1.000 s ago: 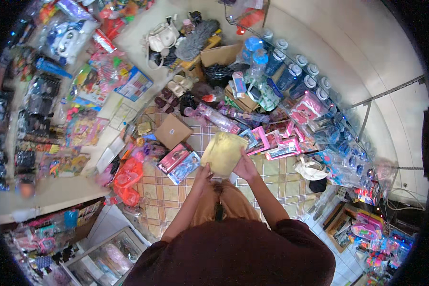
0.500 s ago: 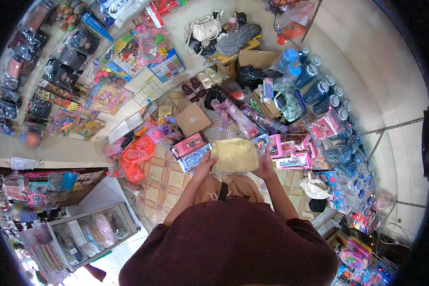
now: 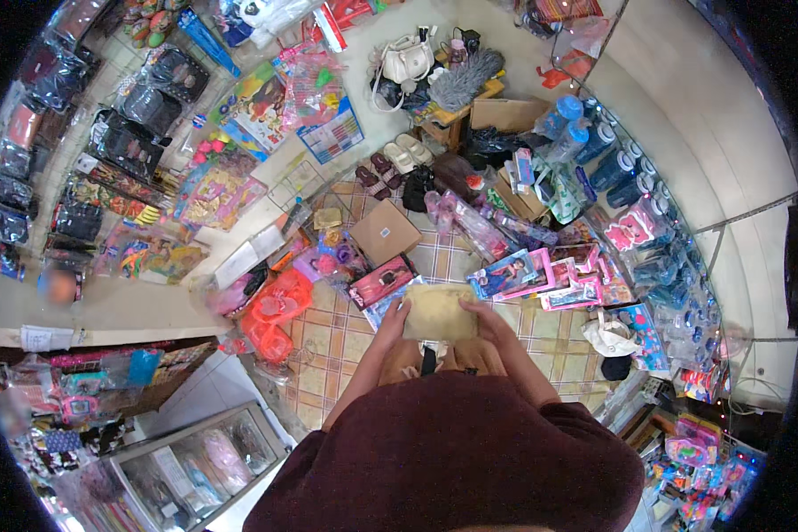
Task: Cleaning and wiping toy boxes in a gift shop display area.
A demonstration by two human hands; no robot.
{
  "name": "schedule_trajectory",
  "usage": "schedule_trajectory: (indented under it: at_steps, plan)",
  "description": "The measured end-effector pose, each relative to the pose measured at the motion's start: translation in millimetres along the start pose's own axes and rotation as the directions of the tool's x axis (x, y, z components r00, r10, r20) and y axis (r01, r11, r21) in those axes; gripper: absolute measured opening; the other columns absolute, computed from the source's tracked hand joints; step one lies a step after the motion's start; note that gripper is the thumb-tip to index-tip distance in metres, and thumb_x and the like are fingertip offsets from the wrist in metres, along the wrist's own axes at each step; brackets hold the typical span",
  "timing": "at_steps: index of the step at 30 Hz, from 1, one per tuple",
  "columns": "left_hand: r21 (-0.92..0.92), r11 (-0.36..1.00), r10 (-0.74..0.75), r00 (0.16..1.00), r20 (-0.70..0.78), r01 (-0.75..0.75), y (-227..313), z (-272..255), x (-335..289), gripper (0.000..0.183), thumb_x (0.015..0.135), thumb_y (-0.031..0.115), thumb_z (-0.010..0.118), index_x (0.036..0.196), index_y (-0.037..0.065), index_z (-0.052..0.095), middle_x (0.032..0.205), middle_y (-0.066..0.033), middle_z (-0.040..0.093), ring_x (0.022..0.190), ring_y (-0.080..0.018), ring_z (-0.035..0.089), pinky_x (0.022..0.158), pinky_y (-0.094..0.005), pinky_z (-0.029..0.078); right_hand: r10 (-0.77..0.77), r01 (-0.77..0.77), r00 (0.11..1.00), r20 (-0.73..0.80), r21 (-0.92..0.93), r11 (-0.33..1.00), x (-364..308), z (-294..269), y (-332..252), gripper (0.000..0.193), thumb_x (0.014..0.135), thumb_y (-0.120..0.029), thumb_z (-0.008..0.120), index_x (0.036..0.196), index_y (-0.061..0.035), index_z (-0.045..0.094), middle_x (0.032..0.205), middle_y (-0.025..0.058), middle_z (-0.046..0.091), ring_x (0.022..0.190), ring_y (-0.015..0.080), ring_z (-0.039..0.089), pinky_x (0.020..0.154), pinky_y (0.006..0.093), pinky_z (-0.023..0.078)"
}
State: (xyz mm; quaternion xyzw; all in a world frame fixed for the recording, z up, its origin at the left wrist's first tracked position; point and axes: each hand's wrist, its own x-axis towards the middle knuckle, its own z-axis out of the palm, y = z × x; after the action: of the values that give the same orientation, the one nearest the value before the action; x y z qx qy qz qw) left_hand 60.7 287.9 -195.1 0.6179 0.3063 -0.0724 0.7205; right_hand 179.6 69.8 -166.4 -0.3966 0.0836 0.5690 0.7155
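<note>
A pale yellow pouch (image 3: 441, 312) with soft, rounded corners is held between my two hands, over my lap. My left hand (image 3: 392, 325) closes on its left edge, while my right hand (image 3: 495, 324) grips the right edge, its fingers near the upper right corner. Just past the pouch, on the tiled floor, lie a pink doll box (image 3: 382, 280) and a light blue pack, partly hidden behind my left hand. More boxed dolls (image 3: 511, 274) lie beyond my right hand.
A brown cardboard box (image 3: 386, 232) stands ahead, with red plastic bags (image 3: 279, 306) to the left. Blue water bottles (image 3: 598, 142) line the right side. A white bag (image 3: 608, 335) lies at right. A glass display case (image 3: 206, 461) stands at lower left; packaged goods hang on the left wall.
The pouch has come lower and closer to my body, still in both hands. My right fingers now sit near its upper corner. The whole view has shifted, with surroundings appearing further right.
</note>
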Motion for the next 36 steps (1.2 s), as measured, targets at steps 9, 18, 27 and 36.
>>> schedule_trajectory:
  at_steps: [9, 18, 27, 36]
  plan:
    - [0.115, 0.993, 0.006, 0.993, -0.118, 0.007, -62.7, -104.0, 16.6, 0.049, 0.092, 0.037, 0.049, 0.120, -0.002, 0.043, 0.102, -0.0142, 0.058, 0.093, -0.0180, 0.055, 0.080, -0.0305, 0.045, 0.091, -0.110, 0.963, -0.252, -0.060, 0.992, 111.1, 4.5, 130.8, 0.049, 0.081, -0.027, 0.068, 0.119, -0.0025, 0.050, 0.109, 0.0074, 0.060, 0.094, 0.0195, 0.060, 0.082, 0.0337, 0.050]
    - [0.071, 0.895, -0.430, 0.893, -0.134, 0.441, -220.7, -158.5, 97.1, 0.044, 0.087, 0.035, 0.057, 0.113, 0.003, 0.040, 0.090, -0.0119, 0.060, 0.077, -0.0171, 0.057, 0.062, -0.0293, 0.045, -0.100, 0.078, 0.879, -0.465, -0.066, 0.995, 178.9, -28.0, 234.5, 0.041, 0.078, -0.012, 0.070, 0.114, -0.0017, 0.053, 0.104, 0.0065, 0.061, 0.092, 0.0174, 0.060, 0.079, 0.0308, 0.050]
    - [0.088, 0.825, -0.546, 0.828, -0.128, 0.558, -354.8, -215.7, 175.1, 0.026, 0.087, 0.026, 0.057, 0.105, 0.009, 0.048, 0.085, -0.0068, 0.059, 0.076, -0.0119, 0.054, 0.062, -0.0274, 0.044, -0.080, -0.304, 0.795, -0.601, -0.509, 0.805, 305.4, -194.0, 299.2, 0.035, 0.076, -0.010, 0.069, 0.109, -0.0020, 0.059, 0.096, 0.0038, 0.064, 0.086, 0.0120, 0.058, 0.075, 0.0283, 0.048]
    - [0.144, 0.756, -0.616, 0.769, -0.173, 0.638, -512.0, -282.9, 244.5, 0.042, 0.087, 0.038, 0.056, 0.116, 0.010, 0.044, 0.092, -0.0066, 0.060, 0.078, -0.0145, 0.057, 0.057, -0.0298, 0.046, -0.001, -0.116, 0.753, -0.658, -0.134, 0.984, 426.9, -301.7, 260.0, 0.028, 0.072, -0.015, 0.069, 0.095, -0.0002, 0.062, 0.082, 0.0086, 0.065, 0.071, 0.0187, 0.064, 0.066, 0.0312, 0.052]
